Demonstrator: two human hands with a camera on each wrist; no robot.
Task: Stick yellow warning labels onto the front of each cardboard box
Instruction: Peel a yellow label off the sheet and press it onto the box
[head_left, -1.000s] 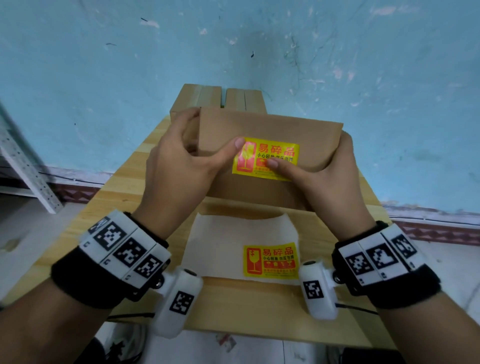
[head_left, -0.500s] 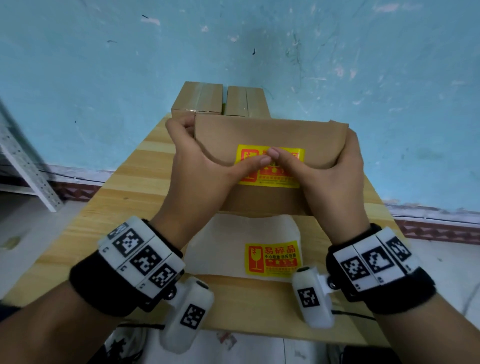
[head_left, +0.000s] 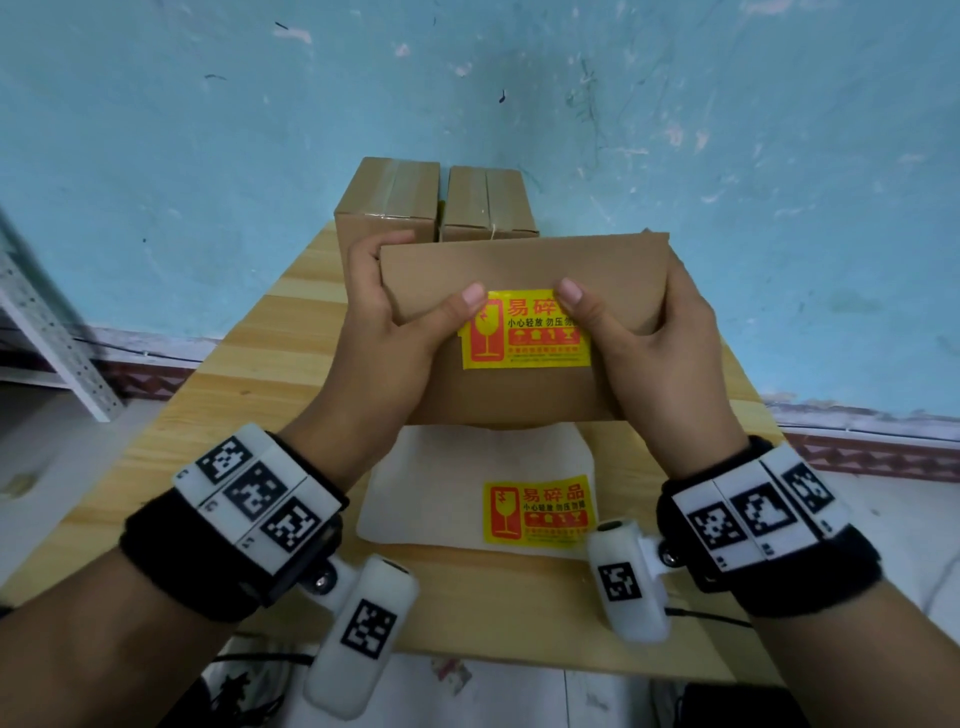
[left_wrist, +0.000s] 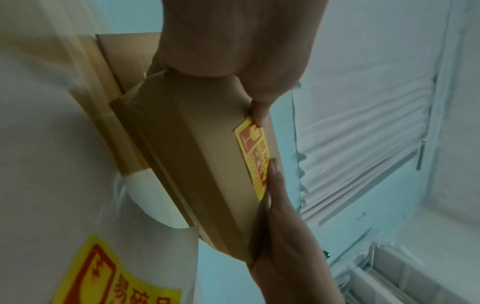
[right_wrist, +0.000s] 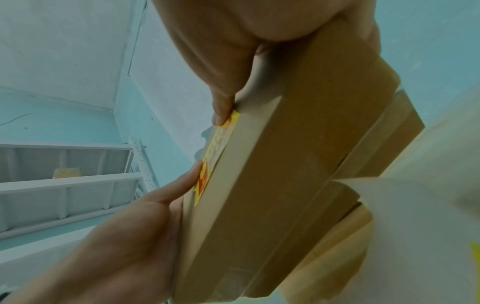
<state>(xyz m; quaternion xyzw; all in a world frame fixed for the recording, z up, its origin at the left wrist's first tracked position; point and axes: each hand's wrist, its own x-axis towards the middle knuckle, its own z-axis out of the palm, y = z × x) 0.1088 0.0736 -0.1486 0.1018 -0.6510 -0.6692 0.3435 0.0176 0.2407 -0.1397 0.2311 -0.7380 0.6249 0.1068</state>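
Now both hands (head_left: 524, 338) around labelled box (head_left: 519, 395)

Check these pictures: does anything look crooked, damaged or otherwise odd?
The yellow label sits slightly tilted on the cardboard box, its left end lower. The backing sheet on the table curls up at its far edge. Nothing looks damaged.

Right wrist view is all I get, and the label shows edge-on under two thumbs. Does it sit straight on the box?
Observer: In the head view the label runs roughly parallel to the top edge of the cardboard box. The left hand and right hand each have a thumb on an upper corner.
Operator: Any labels to spare?
Observer: One spare label, on the backing sheet on the table.
Operator: Other boxes?
Observer: Two more boxes stand at the far end, and no label shows on either.
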